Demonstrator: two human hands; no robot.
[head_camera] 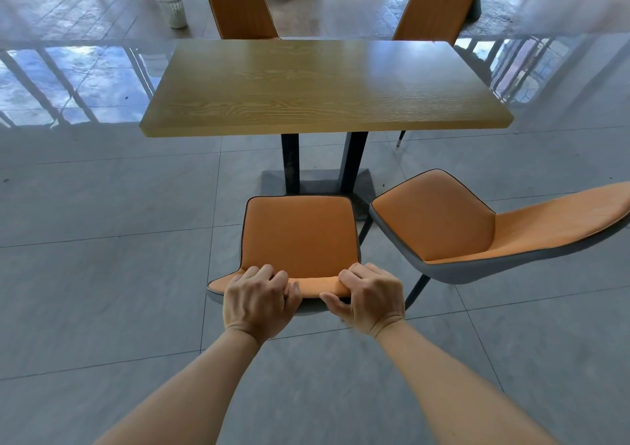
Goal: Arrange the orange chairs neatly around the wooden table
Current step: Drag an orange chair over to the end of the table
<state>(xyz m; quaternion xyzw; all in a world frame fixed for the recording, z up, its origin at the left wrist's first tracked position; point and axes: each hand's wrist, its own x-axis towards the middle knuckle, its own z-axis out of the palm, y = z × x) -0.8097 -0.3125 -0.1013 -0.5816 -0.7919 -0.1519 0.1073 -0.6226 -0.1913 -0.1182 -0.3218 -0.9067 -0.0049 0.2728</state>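
Glossy grey floor (102, 274) reflects windows around wooden table (324, 83) and nearest orange chair (300, 233).

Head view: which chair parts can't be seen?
In head view:
- Far left chair and far right chair: seats hidden behind the wooden table.
- Near right chair: backrest cut by right edge.
- Chair held by left hand and right hand: legs mostly under its seat.
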